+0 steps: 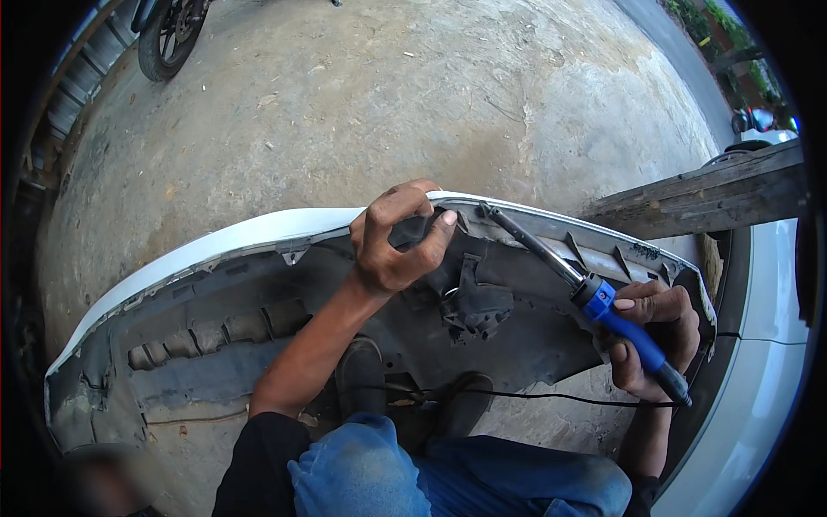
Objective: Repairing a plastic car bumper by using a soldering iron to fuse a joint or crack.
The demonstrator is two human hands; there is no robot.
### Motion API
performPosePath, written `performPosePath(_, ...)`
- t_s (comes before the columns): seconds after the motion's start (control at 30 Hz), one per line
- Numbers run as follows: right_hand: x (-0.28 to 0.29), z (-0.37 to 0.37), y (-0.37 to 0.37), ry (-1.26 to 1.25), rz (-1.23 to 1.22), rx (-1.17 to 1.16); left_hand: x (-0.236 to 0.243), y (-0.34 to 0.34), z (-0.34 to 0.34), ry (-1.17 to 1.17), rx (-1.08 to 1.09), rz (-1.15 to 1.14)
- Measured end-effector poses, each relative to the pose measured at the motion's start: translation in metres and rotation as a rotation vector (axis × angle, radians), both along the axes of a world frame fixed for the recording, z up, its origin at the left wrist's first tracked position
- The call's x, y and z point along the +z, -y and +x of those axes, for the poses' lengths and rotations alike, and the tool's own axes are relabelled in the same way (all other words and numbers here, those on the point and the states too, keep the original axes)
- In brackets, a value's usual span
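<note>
A white car bumper (224,233) lies across in front of me, its dark inner side facing me, with a black bracket (478,310) inside. My left hand (389,241) is closed on its upper edge near the middle, fingertips curled at the rim. My right hand (665,332) grips the blue handle of a plastic welding tool (627,332) with a long metal shaft. The shaft's tip touches or nearly touches the grey inner edge just right of my left hand. A black cord runs leftward from the handle's end across the bumper.
A wooden beam (689,194) juts in at the right above a white car body (767,379). A motorbike wheel (164,43) stands on the concrete floor (345,103) at the top left, beside corrugated sheeting. My legs (517,482) are bent below the bumper.
</note>
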State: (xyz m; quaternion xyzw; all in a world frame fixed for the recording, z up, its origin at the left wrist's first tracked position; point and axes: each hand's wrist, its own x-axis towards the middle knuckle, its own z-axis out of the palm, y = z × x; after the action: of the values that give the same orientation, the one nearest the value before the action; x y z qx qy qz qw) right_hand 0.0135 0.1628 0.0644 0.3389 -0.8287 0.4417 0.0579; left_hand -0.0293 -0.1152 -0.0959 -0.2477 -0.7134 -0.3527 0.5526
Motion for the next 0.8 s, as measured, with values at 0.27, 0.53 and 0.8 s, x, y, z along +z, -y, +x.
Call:
performPosePath(0.27,0.002,-0.003,0.008,-0.038,-0.026,0.055,-0.004,0.001,0.0,0.02,-0.024,0.017)
performPosePath(0.53,0.006,-0.009,0.023,-0.031,0.082,0.085,-0.003,0.003,-0.002,0.004,-0.06,-0.057)
performPosePath(0.8,0.015,-0.015,0.025,0.033,0.1,0.087,-0.004,0.004,-0.003,-0.014,-0.035,-0.078)
